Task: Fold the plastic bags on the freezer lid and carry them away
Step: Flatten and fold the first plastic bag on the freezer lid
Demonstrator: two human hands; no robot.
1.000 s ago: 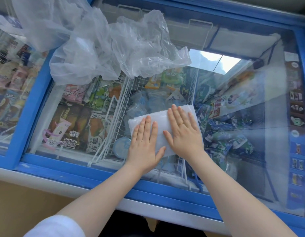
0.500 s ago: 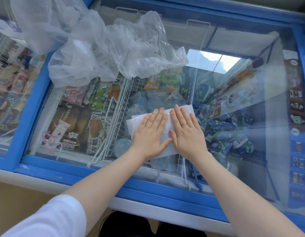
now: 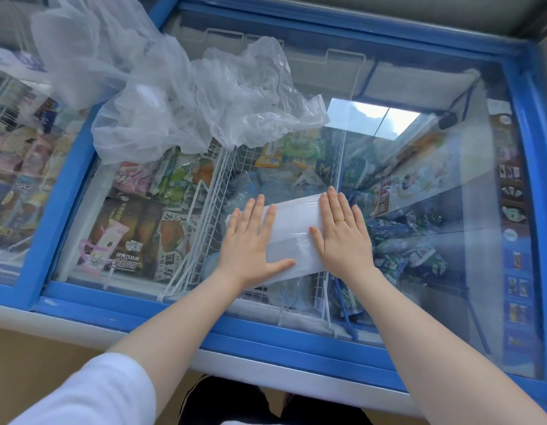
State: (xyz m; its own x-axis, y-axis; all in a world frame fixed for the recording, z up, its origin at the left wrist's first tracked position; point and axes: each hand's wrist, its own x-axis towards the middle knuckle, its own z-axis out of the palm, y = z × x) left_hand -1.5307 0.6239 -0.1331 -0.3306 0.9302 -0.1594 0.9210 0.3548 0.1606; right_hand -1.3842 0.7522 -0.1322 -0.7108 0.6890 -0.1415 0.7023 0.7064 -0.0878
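My hands have slid apart since half a second ago, when they lay side by side: my left hand (image 3: 250,245) and right hand (image 3: 342,233) now press flat with straight fingers, gripping nothing, on opposite ends of the folded translucent white plastic bag (image 3: 292,228), which lies on the blue-framed glass freezer lid (image 3: 449,240). I judge the slick film could spring open or skid on the glass once I lift my palms. The crumpled clear plastic bags (image 3: 204,99) heaped at the lid's far left are unfolded and could slide off if nudged.
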